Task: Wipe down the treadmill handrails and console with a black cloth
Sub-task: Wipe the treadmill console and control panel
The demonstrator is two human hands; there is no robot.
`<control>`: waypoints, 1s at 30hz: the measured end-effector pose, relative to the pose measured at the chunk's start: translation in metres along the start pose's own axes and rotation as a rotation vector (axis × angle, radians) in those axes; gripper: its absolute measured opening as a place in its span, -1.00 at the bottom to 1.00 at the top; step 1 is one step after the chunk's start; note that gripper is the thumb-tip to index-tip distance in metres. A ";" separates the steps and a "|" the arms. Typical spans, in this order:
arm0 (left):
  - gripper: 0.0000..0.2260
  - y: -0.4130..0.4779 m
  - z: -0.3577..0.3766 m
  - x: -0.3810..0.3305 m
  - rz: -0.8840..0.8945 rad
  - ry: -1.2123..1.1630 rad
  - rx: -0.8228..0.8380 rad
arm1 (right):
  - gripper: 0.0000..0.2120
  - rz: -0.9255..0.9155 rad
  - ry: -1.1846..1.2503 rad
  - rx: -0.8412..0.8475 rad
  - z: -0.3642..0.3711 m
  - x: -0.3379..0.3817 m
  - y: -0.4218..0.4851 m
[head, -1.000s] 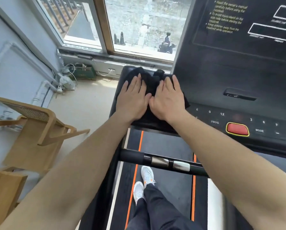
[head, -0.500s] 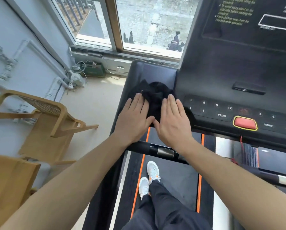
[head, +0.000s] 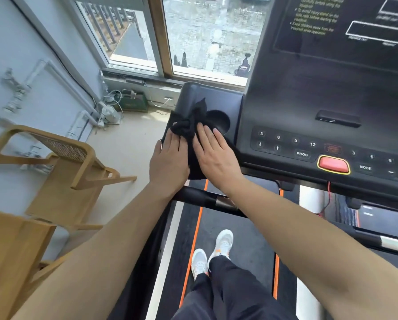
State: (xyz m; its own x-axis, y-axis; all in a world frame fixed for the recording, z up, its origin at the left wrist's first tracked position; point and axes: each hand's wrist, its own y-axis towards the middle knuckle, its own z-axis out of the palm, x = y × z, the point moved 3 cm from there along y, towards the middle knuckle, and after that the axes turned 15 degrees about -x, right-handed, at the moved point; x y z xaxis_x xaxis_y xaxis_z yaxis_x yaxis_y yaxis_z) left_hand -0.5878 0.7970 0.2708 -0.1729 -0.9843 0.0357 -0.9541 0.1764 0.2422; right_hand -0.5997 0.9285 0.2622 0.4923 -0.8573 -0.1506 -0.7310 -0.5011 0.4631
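White sneakers (head: 217, 252) standing on treadmill belt (head: 246, 229), black handlebar (head: 193, 196) crossing under both wrists, left hand (head: 170, 159) and right hand (head: 214, 155) pressing flat, fingers (head: 206, 137) straight and together, on bunched black cloth (head: 188, 125) lying beside console cup holder (head: 220, 120)

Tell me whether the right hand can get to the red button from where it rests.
Probably yes. The right hand lies flat on the black cloth just left of the keypad, and nothing stands between it and the red button on the console face.
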 end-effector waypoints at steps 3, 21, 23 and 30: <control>-0.47 0.003 0.003 -0.007 -0.023 0.093 -0.012 | -0.55 -0.092 -0.025 -0.027 0.003 -0.004 0.001; -0.02 0.014 0.010 -0.131 0.158 -0.055 -0.088 | -0.38 -0.326 -0.242 -0.039 -0.046 -0.139 -0.127; -0.03 0.015 0.008 -0.118 0.206 -0.060 -0.107 | -0.38 -0.338 -0.254 -0.049 -0.042 -0.134 -0.121; -0.11 0.020 0.006 -0.033 0.236 0.166 -0.072 | -0.46 -0.385 -0.198 -0.144 -0.016 -0.064 -0.045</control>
State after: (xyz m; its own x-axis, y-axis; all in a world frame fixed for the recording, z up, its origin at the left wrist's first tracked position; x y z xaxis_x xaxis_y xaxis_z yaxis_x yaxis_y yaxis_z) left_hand -0.6028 0.8333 0.2684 -0.3394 -0.9051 0.2562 -0.8716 0.4051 0.2763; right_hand -0.5914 1.0079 0.2651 0.6054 -0.6245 -0.4934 -0.4319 -0.7785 0.4555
